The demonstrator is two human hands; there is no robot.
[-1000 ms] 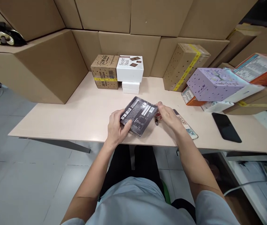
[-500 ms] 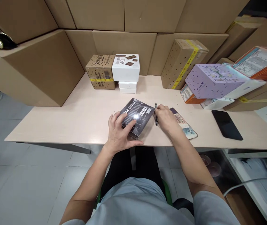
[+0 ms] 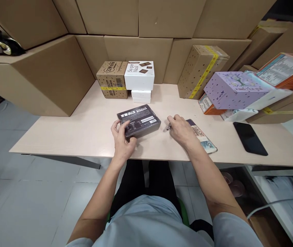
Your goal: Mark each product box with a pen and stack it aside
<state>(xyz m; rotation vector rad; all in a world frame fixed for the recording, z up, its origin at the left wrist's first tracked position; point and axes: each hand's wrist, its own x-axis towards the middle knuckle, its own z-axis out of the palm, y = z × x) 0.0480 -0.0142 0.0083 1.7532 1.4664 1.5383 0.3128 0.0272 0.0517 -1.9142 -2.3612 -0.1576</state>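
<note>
Under my left fingers: the dark printed box [image 3: 145,120], in front of me over the table [image 3: 71,137].
Left hand [image 3: 122,145]: fingers spread on its left end, thumb at the near side.
Right hand [image 3: 183,132]: pinching something slim and blurred, probably a pen [image 3: 167,128].
Handling: likely light, fairly stiff, slippery if that shine is film.
Best hold: both short ends, sparing the corners from dents.
Edges: the table's front edge runs close on my side.
Room: tabletop stretches left toward the big carton [image 3: 51,82]; white boxes [image 3: 139,81] stand behind.
</note>
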